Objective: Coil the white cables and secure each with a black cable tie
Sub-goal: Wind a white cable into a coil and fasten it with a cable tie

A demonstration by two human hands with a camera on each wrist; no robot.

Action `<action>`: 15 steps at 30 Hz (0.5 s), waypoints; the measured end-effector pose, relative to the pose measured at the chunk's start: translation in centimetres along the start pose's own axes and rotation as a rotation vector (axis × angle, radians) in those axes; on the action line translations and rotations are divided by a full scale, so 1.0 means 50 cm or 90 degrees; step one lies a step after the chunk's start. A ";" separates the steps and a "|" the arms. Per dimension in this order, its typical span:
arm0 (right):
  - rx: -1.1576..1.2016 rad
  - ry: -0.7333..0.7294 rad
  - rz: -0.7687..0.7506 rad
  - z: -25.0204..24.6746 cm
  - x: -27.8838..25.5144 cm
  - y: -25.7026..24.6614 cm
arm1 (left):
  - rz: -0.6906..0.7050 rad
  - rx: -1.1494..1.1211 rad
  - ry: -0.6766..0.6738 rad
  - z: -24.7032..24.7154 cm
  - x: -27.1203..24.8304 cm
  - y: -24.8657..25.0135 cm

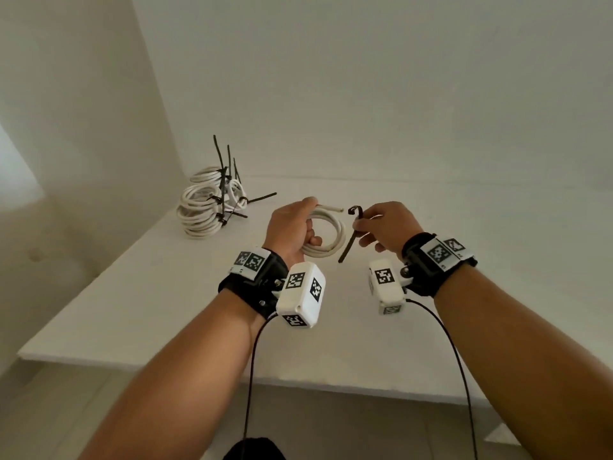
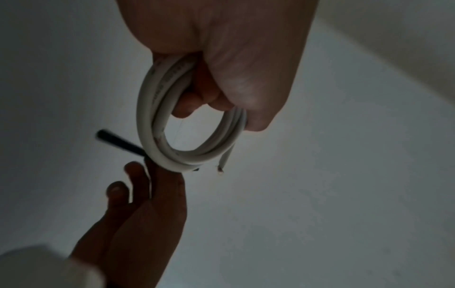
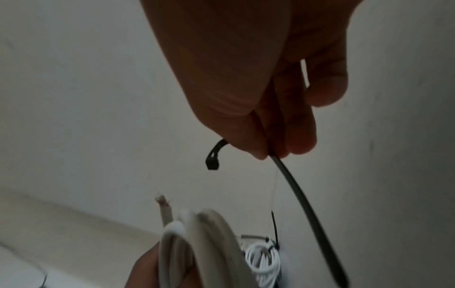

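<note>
head view: left hand (image 1: 292, 227) grips the white coil (image 1: 326, 234) above the bench (image 1: 132, 293) middle; right hand (image 1: 386, 227) pinches the black cable tie (image 1: 351, 237) just beside it. a slackened grip might let the loops spring apart; the tie could slip while threading.

Head camera sat above and behind both forearms, angled forward and down over the white table (image 1: 132, 310) toward the wall corner; wide view, hands mid-frame. Left wrist camera looked along the left hand (image 2: 221, 58) from close under the palm, facing the tabletop. Right wrist camera looked along the right hand (image 3: 258, 78), equally close, facing back toward the left. All three views shared the coiled white cable (image 1: 326, 235) (image 2: 157, 120) (image 3: 197, 243) and the black cable tie (image 1: 350, 242) (image 2: 115, 141) (image 3: 302, 198); head and right wrist also shared the pile of tied coils (image 1: 207, 207) (image 3: 262, 261).
</note>
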State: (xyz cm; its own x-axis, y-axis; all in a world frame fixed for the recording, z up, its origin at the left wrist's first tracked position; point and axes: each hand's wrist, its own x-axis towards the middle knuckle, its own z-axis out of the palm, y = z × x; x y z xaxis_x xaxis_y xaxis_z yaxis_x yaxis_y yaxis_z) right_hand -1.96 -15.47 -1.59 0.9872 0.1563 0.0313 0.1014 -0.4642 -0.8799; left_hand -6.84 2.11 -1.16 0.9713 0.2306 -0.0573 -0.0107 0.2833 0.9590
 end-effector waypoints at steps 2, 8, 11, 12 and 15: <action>0.026 0.027 0.018 -0.044 0.004 0.030 | -0.017 0.032 -0.037 0.064 0.007 -0.024; 0.087 0.035 0.065 -0.123 0.012 0.086 | -0.060 0.121 -0.097 0.181 0.030 -0.076; 0.150 0.039 0.092 -0.139 0.013 0.100 | -0.081 0.132 -0.114 0.197 0.042 -0.098; 0.177 0.038 0.102 -0.142 0.015 0.106 | -0.086 0.133 -0.116 0.198 0.045 -0.103; 0.135 0.016 0.097 -0.139 0.022 0.120 | -0.089 0.140 -0.120 0.195 0.054 -0.113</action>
State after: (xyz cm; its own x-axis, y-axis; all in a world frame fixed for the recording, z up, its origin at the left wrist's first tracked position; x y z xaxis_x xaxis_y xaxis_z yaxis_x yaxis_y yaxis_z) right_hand 0.60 -24.14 -3.53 0.9922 0.0757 -0.0990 -0.0735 -0.2864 -0.9553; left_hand -1.85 -7.96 -4.03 0.9869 0.0216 -0.1598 0.1574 0.0876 0.9836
